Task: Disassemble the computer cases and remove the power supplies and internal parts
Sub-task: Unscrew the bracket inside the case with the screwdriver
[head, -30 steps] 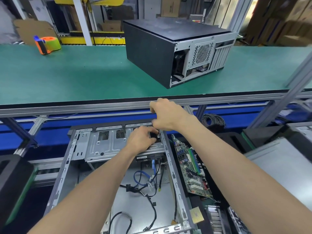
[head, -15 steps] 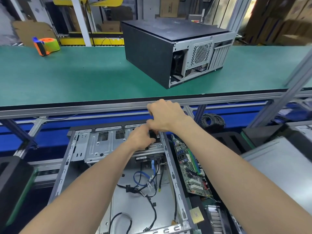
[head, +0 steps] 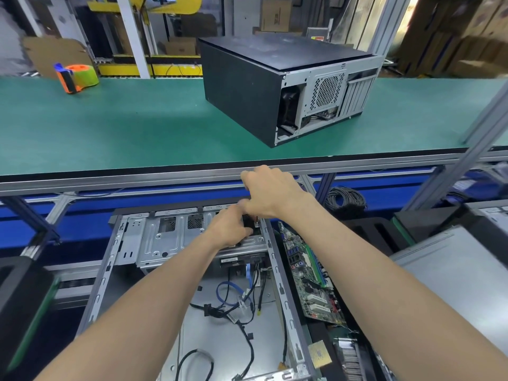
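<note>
Fingers of both hands, left hand (head: 229, 229) and right hand (head: 270, 192), curl on a black part (head: 248, 222) at the drive cage's (head: 165, 240) far-right corner, directly beneath them.

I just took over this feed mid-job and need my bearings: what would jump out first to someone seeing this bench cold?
First, both hands, left hand and right hand, meet at the far right corner of the opened case, working on a small dark part over its silver drive cage. Loose cables sprawl across the case floor, and a green motherboard lies just right of it. Beyond, a closed black computer case sits on the green bench, with an orange tape dispenser far left.
</note>
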A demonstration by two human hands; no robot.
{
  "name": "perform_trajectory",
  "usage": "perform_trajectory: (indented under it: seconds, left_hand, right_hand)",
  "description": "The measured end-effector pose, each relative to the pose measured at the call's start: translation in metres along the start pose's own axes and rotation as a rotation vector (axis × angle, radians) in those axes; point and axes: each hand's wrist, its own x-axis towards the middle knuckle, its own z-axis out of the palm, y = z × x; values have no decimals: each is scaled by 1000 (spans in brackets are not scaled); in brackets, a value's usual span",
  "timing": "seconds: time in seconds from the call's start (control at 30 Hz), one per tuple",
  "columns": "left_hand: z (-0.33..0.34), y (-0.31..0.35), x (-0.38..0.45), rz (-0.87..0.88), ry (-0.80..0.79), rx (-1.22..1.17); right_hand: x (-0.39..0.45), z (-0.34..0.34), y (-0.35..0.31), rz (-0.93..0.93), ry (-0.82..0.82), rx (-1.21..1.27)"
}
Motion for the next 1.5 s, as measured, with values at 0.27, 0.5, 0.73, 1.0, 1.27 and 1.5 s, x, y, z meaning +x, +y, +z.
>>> perform_trajectory:
  seconds: [0.27,0.5,0.73,1.0,1.27,1.5]
  left_hand:
    - [1,1,-2,-12,-9,-43]
    - [1,1,-1,-6,-3,8]
    - [-1,3,0,-11,-28,-42]
    - [-1,3,1,2,-33,-13]
    - [0,2,2,9,-43,-41]
    - [1,1,4,23,-22,-31]
  right_hand:
    - [0,1,2,-50,-46,52]
    - [-3,3,0,-36,45,-32]
    - [2,4,6,-18,10,-13]
    - [0,1,9,-45,-5,15]
    - [-1,-1,13,-42,-24,47]
    - [-8,-2,10,-29,-4,11]
